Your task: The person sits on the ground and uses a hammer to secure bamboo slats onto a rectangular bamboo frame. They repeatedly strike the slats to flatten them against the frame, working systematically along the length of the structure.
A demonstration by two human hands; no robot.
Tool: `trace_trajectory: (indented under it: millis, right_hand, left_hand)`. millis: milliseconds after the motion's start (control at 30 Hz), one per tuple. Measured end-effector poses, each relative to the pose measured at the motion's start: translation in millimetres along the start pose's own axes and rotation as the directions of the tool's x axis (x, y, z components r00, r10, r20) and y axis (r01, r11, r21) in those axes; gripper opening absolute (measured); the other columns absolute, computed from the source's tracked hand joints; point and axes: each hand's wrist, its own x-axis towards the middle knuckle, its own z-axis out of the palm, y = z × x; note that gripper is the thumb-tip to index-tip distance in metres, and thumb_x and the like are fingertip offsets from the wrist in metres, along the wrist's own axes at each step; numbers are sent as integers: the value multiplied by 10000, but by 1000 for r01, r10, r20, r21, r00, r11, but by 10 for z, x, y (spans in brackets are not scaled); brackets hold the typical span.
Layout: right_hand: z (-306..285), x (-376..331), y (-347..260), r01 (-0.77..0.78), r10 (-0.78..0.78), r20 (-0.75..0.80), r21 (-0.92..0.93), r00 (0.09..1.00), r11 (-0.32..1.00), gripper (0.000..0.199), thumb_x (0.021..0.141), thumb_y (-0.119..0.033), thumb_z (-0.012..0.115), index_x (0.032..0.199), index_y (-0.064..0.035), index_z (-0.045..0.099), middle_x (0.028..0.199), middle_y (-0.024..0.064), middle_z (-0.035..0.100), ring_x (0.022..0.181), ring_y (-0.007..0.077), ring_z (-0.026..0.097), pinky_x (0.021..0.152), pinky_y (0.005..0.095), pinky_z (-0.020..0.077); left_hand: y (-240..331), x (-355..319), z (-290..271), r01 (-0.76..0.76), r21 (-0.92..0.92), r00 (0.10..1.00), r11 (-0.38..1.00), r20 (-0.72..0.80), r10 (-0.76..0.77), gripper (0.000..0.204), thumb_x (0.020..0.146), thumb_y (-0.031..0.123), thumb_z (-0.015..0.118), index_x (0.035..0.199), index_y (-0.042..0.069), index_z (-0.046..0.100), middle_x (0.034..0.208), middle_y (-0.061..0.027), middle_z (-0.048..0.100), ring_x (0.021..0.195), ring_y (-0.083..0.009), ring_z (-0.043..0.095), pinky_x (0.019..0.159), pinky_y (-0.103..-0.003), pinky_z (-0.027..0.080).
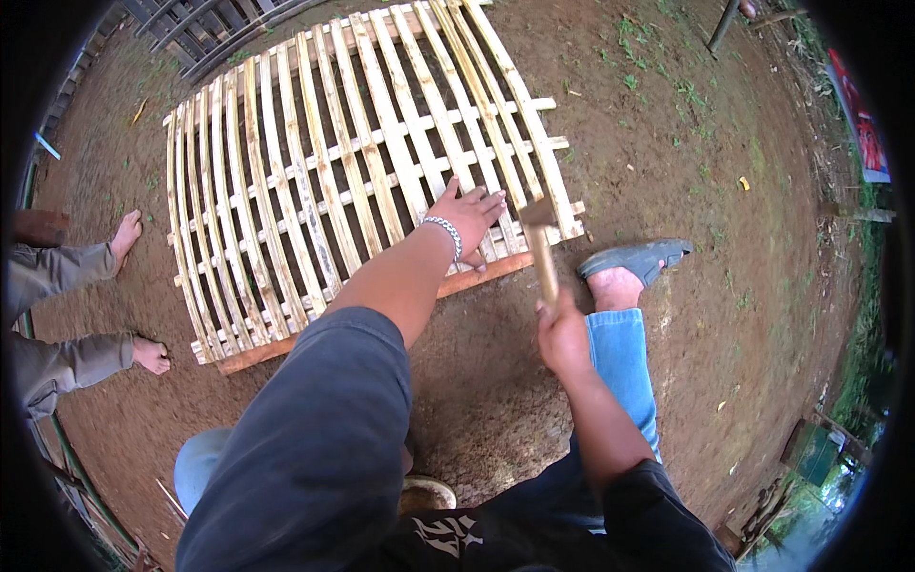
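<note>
A slatted panel of pale split-wood or bamboo strips [396,145] lies low over the ground in front of me. Long strips cross several thinner rails, and a reddish-brown beam [255,357] runs under the near edge. My left hand [467,224], with a chain bracelet at its wrist, rests flat on the strips near the close right corner, fingers spread. Held by its wooden handle, a hammer [545,267] is in my right hand [564,336], just right of the left hand. The hammer's head is slightly blurred, near the panel's right end; whether it touches cannot be told.
Another person's bare feet [151,354] and trousered legs are at the left. My shod foot [637,259] stands beside the panel's near right corner. A round, pale-rimmed container [427,491] sits beneath me. Dark slatted wood [205,33] lies beyond the panel on bare soil.
</note>
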Motion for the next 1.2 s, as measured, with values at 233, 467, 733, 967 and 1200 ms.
trace_trajectory:
  millis: [233, 467, 733, 967, 1200]
  right_hand:
    - [206, -193, 373, -66, 75, 96, -95, 993, 993, 338, 992, -247, 649, 1204, -13, 527, 990, 336, 696, 987, 520, 674, 864, 588, 525]
    - [251, -257, 499, -155, 178, -62, 271, 982, 950, 264, 961, -183, 703, 1123, -26, 567, 888, 234, 710, 821, 384, 720, 720, 476, 559]
    - [626, 107, 368, -158, 446, -39, 905, 894, 396, 248, 963, -33, 679, 1169, -51, 541, 942, 69, 639, 721, 136, 652, 549, 291, 532]
    - [1553, -316, 346, -272, 613, -98, 833, 784, 482, 358, 933, -122, 722, 1231, -15, 556, 866, 110, 655, 673, 243, 634, 624, 369, 518]
    - [1456, -786, 233, -452, 562, -350, 350, 749, 820, 617, 860, -217, 788, 1391, -36, 531, 1317, 249, 580, 1195, 439, 600, 1034, 484, 494]
  left_hand:
    - [139, 42, -34, -12, 16, 1000, 1000, 7, 11, 1188, 774, 702, 763, 1671, 144, 219, 1761, -2, 147, 1605, -242, 197, 1287, -602, 144]
    - [447, -174, 100, 272, -253, 959, 928, -2, -282, 1131, 836, 551, 793, 1676, 122, 170, 1766, -101, 84, 1625, -303, 81, 1288, -596, 129]
    - [316, -1254, 690, 457, -323, 852, 829, -108, -512, 1081, 833, 541, 796, 1642, 73, 254, 1732, -201, 154, 1606, -357, 151, 1272, -582, 169]
    - [15, -2043, 1340, 550, -400, 708, 733, -242, -663, 821, 779, 486, 849, 1407, 19, 600, 1632, -247, 340, 1517, -387, 312, 1235, -551, 255]
    - [-90, -1957, 1106, 554, -186, 805, 811, -126, -579, 770, 786, 596, 806, 1283, 17, 704, 1551, -144, 477, 1500, -354, 339, 1248, -561, 209]
